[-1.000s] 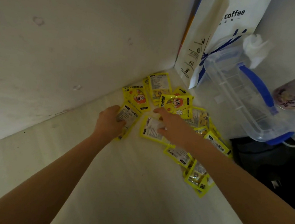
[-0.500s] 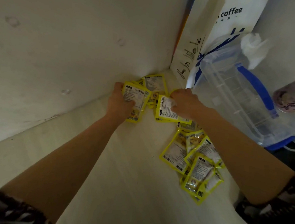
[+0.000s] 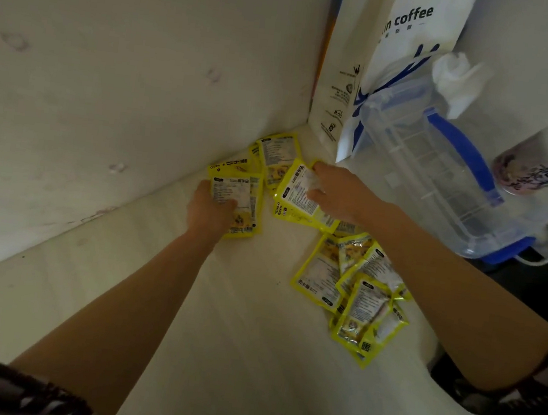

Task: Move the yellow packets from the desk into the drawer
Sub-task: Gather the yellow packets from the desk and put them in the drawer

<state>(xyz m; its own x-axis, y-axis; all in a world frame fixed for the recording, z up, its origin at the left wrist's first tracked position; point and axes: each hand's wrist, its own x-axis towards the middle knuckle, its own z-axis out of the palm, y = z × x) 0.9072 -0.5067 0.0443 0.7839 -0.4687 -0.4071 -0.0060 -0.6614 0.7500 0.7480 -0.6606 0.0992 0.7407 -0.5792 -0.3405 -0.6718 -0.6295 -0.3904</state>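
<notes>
Several yellow snack packets lie in the corner of a pale desk point(image 3: 232, 340). My left hand point(image 3: 208, 211) grips a small stack of packets point(image 3: 242, 203) by the wall, thumb on top. My right hand point(image 3: 340, 191) holds another packet point(image 3: 296, 198) lifted at an angle. More packets point(image 3: 277, 154) remain flat in the corner behind both hands. A loose heap of packets point(image 3: 355, 293) lies under my right forearm. No drawer is in view.
A white wall point(image 3: 127, 68) borders the desk on the left. A white coffee paper bag point(image 3: 380, 58) stands in the corner. A clear plastic box with blue handle point(image 3: 443, 169) and a pink cup point(image 3: 525, 169) sit at right.
Both hands took up packets from the spread and moved toward the corner. The heap under my right forearm has been pushed together nearer me.
</notes>
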